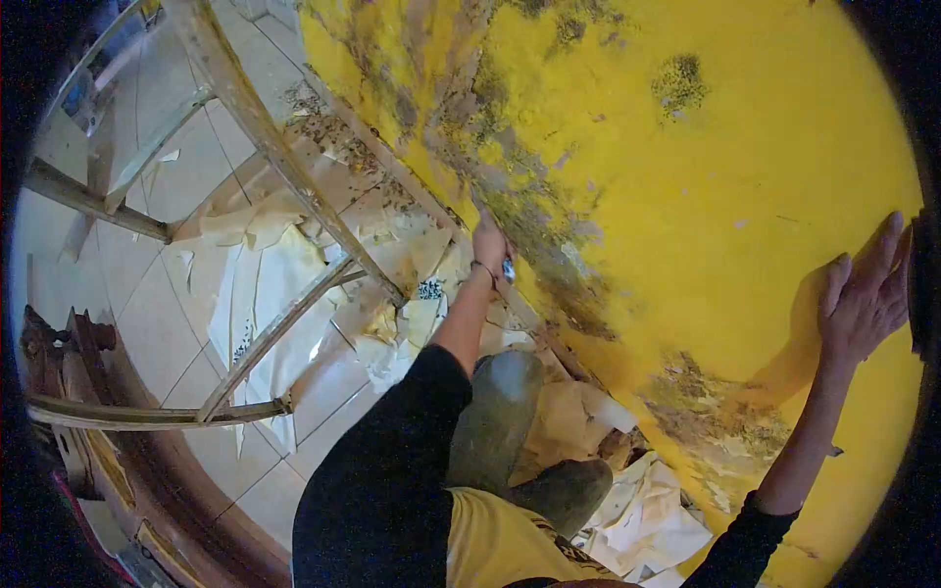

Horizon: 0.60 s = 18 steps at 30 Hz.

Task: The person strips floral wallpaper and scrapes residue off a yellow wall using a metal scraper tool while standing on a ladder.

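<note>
My left hand (489, 245) is low against the yellow wall (765, 176), closed around a small hand tool with a bluish end (508, 270). The rest of that tool is hidden by the hand and the wall side, so its exact kind does not show. Around the hand the wall's paint is stripped and stained dark, with a mouldy patch (549, 230) running alongside. A dark band circles the left wrist. Out to the right, my right hand (865, 294) lies flat on the yellow paint with its fingers stretched, holding nothing.
A worn wooden frame (284, 167) with crosspieces stands at left over the tiled floor (186, 323). Torn paper pieces (265, 284) and crumbs of debris (333, 137) lie along the wall base. More crumpled paper (647, 519) is beside my knees. Brown wooden furniture (147, 470) curves at lower left.
</note>
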Motion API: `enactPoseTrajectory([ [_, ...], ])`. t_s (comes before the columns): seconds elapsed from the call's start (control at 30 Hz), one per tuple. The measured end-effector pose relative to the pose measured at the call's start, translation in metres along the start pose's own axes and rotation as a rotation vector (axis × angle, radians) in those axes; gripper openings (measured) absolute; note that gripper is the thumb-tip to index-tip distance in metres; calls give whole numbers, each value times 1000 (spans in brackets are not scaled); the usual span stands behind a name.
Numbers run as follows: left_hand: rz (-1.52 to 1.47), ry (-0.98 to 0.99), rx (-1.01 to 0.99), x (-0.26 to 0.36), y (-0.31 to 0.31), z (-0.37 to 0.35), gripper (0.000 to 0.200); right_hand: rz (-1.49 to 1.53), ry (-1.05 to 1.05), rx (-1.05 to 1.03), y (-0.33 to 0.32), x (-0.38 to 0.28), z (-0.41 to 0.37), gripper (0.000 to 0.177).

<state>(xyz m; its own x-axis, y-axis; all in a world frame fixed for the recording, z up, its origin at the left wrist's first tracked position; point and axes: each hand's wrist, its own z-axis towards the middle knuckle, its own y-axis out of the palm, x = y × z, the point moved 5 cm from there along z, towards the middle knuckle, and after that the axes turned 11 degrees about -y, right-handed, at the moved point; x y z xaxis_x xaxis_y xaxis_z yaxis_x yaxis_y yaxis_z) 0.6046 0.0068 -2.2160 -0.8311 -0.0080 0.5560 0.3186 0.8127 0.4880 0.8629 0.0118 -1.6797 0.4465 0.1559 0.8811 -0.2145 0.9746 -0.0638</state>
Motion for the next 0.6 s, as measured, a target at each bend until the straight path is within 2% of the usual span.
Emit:
enactPoseTrajectory([
  [0.07, 188, 50, 9, -12, 4, -17, 63, 33, 16, 11, 1, 1, 3, 63],
  [0.1, 190, 49, 7, -7, -5, -1, 63, 65, 21, 5, 1, 2, 2, 63],
  [0.17, 124, -80, -68, 2, -27, 53, 69, 67, 15, 10, 2, 1, 1, 63],
  [0.2, -59, -102, -92, 15, -23, 53, 73, 72, 14, 25, 1, 1, 1, 64],
  [0.3, -36, -141, 3, 29, -7, 18, 74, 97, -11, 38, 0, 2, 5, 63],
  [0.33, 185, -27, 59, 29, -2, -7, 74, 107, -17, 45, 0, 1, 7, 63],
  [0.37, 185, -20, 64, 36, -5, -7, 74, 77, -17, 38, -1, 0, 7, 63],
  [0.43, 102, -101, -26, 25, -11, 10, 69, 46, -22, 16, -1, -1, 3, 63],
  [0.5, 148, -54, -165, 8, -22, 78, 73, 21, -24, 4, 1, 1, 1, 62],
  [0.6, -113, -251, -31, 18, -18, 62, 74, 118, -32, 30, 6, 4, 1, 63],
])
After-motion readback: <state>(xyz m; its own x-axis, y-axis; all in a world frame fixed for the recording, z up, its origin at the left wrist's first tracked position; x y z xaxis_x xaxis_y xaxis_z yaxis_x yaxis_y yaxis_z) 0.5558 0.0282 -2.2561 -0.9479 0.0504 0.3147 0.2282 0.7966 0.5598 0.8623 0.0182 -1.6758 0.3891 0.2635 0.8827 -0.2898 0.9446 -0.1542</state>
